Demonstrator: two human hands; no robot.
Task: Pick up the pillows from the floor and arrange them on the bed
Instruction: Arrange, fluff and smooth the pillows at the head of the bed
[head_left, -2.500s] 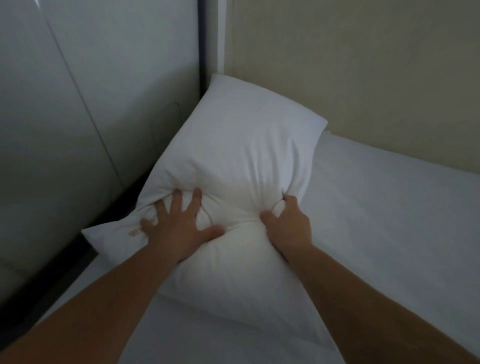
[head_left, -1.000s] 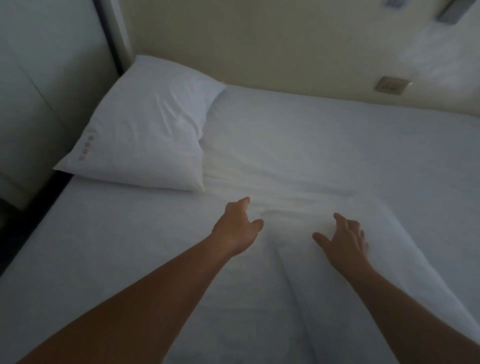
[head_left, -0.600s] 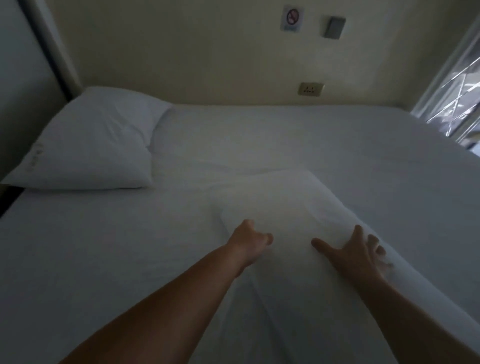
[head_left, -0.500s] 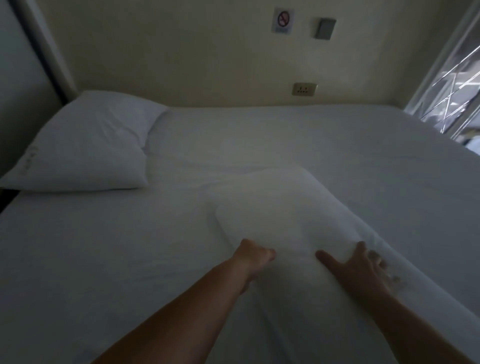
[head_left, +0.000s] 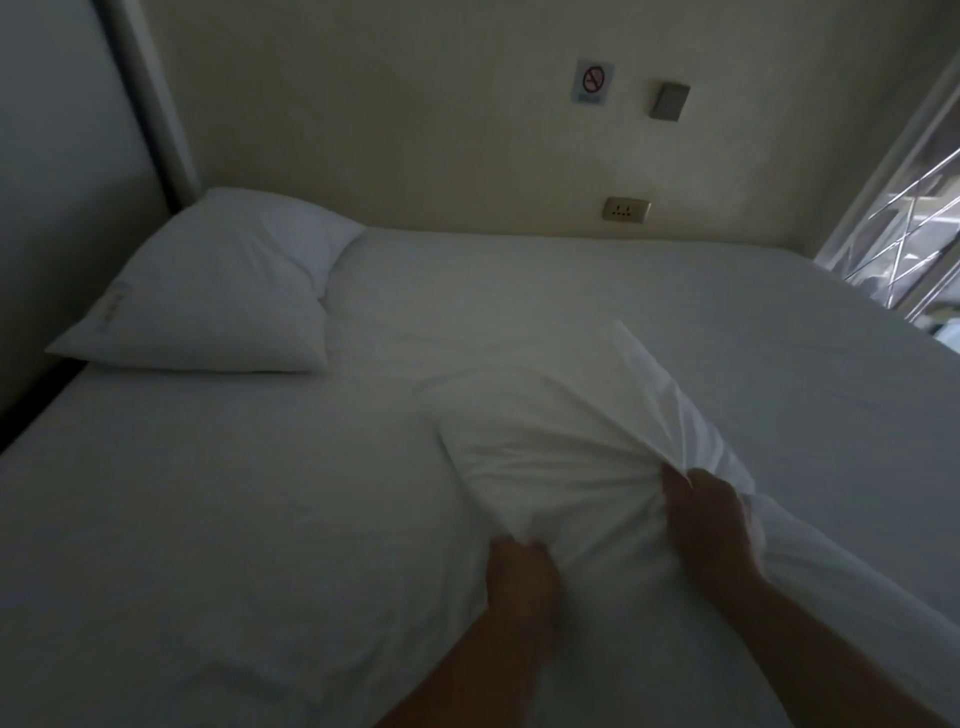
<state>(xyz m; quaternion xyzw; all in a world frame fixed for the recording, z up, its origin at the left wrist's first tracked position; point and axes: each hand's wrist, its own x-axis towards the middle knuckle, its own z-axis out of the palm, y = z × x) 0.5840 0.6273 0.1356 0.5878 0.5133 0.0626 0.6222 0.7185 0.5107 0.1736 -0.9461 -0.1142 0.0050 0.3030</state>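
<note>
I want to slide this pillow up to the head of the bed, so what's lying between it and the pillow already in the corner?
Only bare white sheet, in the head view. The pillow in the corner and the gripped pillow lie apart.

A bedroom, likely a hotel or guest room. A wide bed (head_left: 260, 519) with plain white sheeting fills most of the frame. A white pillow (head_left: 218, 291) is set at upper left. On the cream wall, a no-smoking sign (head_left: 593, 83), a switch plate (head_left: 670, 101) and a socket (head_left: 626, 210) are seen. A window (head_left: 904, 228) is seen at right.
</note>
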